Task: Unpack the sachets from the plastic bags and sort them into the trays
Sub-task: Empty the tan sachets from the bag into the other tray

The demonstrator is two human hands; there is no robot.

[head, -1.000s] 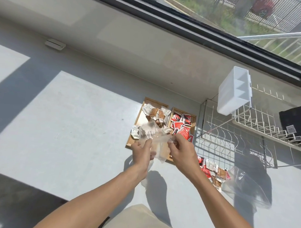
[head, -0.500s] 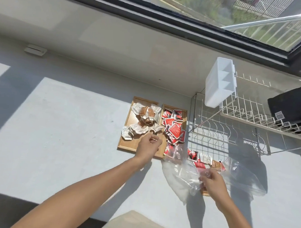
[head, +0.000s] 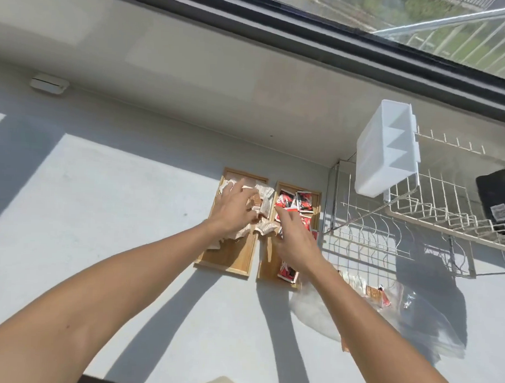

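Two wooden trays sit side by side on the grey counter (head: 101, 214). The left tray (head: 231, 262) holds pale and brown sachets (head: 264, 201); the left hand (head: 233, 210) lies over them, fingers spread, gripping nothing visible. The right tray (head: 267, 266) holds red sachets (head: 295, 198); the right hand (head: 296, 241) hovers above it, fingers loosely apart. To the right, a clear plastic bag (head: 421, 320) lies flat with a few sachets inside, near a white wire rack (head: 402, 225).

Two trays (head: 228, 265) lying side by side near the counter's (head: 101, 214) back edge, sachets (head: 302, 200) sitting in both, plastic bag (head: 413, 320) lying right and nearer, wire rack (head: 387, 239) standing rightward
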